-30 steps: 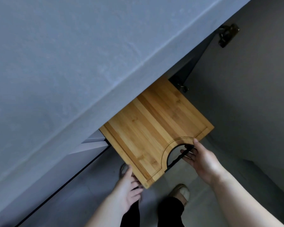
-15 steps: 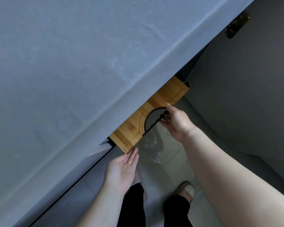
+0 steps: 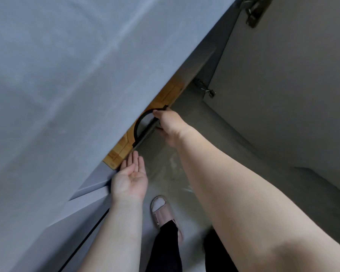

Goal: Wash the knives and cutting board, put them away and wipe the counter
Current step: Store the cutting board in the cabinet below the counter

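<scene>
The bamboo cutting board is nearly all hidden under the grey counter; only a narrow strip of its near edge shows, with the black-rimmed half-round cutout. My right hand grips the board at that cutout's bar. My left hand is flat, palm up and fingers together, with its fingertips at the board's near corner. No knives are in view.
The cabinet door stands swung out on the right, with hinges at its top and middle. A grey drawer front lies below the counter on the left. My legs and a pink slipper stand on the grey floor.
The board has slid far in under the counter, from mostly exposed to a thin strip. My right hand followed it in; my left hand let go of the corner and opened flat.
</scene>
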{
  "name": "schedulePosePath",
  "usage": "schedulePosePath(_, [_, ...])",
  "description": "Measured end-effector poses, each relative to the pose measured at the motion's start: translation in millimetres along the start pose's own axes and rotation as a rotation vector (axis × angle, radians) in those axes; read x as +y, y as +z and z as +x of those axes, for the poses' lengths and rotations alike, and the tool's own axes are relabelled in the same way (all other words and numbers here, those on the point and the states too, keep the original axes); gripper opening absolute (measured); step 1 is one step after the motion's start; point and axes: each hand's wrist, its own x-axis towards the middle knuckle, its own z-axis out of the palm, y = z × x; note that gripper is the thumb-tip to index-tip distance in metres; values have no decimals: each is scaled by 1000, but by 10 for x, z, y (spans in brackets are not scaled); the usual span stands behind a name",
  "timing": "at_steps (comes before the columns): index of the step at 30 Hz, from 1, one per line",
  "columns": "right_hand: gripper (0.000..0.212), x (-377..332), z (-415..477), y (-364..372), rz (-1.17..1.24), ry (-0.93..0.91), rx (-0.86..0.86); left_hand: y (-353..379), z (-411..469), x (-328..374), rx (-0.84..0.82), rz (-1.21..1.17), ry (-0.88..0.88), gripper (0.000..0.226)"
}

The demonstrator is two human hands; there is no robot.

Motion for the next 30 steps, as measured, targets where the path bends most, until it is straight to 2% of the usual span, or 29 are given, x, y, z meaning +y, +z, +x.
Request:
schedulePosePath(8, [54,-10,-331,-151,-56,-58,-32,-114,-202,-164,-125,385,35,59])
schedulePosePath(12, [50,-95,-771,-498,-170,-155,49,-135,-643,-160,-299,625,53,48])
schedulePosePath(15, [39,-177,-1211,-865,-196,-223,150,-63,-1135,-161,-425,995,152,31])
schedulePosePath(17, [32,-246,-1589,-1156,-278,-312,258,29,-1516,-161,-502,1207,329,33])
schedulePosePath(19, [30,-321,-2003,-1449,-393,-416,401,128,-1926,-106,-587,1333,594,36])
schedulePosePath(23, [31,-521,-2778,-2056,-641,-692,837,341,-2551,30,-708,1551,1145,29])
schedulePosePath(25, [40,-630,-3002,-2341,-737,-785,1041,434,-2671,129,-692,1613,1436,23])
schedulePosePath(27, [46,-766,-3185,-2561,-840,-737,1103,518,-2694,238,-617,1703,1579,39])
schedulePosePath(30, [59,-840,-3307,-2803,-1104,-487,1040,630,-2725,360,-504,1826,1718,42])
